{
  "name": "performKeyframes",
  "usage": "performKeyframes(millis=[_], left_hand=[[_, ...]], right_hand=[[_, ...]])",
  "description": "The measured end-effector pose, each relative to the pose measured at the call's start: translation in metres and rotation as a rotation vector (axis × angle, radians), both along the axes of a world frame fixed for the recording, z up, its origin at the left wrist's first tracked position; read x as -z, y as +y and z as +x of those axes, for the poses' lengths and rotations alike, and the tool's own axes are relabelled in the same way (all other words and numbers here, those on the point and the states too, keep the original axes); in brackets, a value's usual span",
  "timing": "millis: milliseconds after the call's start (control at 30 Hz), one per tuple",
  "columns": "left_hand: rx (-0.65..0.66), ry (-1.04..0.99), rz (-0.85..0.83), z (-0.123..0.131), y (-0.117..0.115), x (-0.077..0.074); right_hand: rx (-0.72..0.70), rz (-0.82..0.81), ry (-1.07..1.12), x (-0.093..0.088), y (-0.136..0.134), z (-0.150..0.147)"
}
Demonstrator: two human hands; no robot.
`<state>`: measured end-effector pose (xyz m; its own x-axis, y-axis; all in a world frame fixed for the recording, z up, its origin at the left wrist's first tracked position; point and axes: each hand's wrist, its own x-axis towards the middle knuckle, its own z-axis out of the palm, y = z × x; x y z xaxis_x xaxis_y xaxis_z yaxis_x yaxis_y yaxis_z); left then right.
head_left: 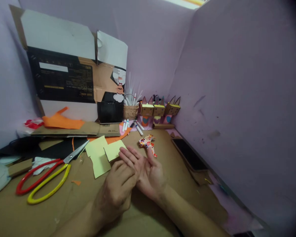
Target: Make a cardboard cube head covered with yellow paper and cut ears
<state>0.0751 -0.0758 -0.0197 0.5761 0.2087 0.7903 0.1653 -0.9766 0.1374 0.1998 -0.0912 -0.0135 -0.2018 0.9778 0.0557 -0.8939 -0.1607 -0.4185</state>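
My left hand is curled closed, knuckles up, with its fingertips against the palm side of my right hand; whatever its fingers may hold is hidden. Palm up, my right hand lies open with its fingers stretched out and no object seen on it. Just beyond the fingers are pale yellow sheets of paper, and a smaller yellow square overlaps them. Behind the right thumb lies a small crumpled piece with a colourful pattern. To the left, large scissors with red and yellow handles rest with their blades together.
An unfolded cardboard box leans on the back wall. A basket of markers and white sticks stands beside several cardboard animal figures. White markers lie in front. A dark phone lies at right; orange paper lies at left.
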Motion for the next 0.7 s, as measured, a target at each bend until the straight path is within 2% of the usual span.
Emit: performKeyframes(millis=[67, 167, 233, 367, 500, 700], left_hand=[[-0.004, 0.010, 0.034, -0.002, -0.001, -0.002], [-0.020, -0.073, -0.025, -0.006, -0.003, -0.005], [-0.026, -0.092, -0.089, -0.010, -0.003, -0.006], [0.024, 0.008, -0.166, -0.010, 0.000, 0.000], [0.045, 0.023, -0.157, -0.006, -0.001, 0.005], [0.086, -0.098, -0.131, -0.019, -0.004, -0.004]], right_hand=[[-0.013, -0.006, 0.010, -0.003, -0.001, 0.000], [-0.014, -0.010, 0.043, -0.006, 0.001, 0.006], [0.037, -0.027, 0.078, -0.006, 0.005, 0.014], [0.148, -0.054, 0.099, -0.004, 0.013, 0.030], [0.184, -0.028, 0.083, -0.004, 0.014, 0.035], [0.261, -0.064, 0.098, -0.009, 0.015, 0.045]])
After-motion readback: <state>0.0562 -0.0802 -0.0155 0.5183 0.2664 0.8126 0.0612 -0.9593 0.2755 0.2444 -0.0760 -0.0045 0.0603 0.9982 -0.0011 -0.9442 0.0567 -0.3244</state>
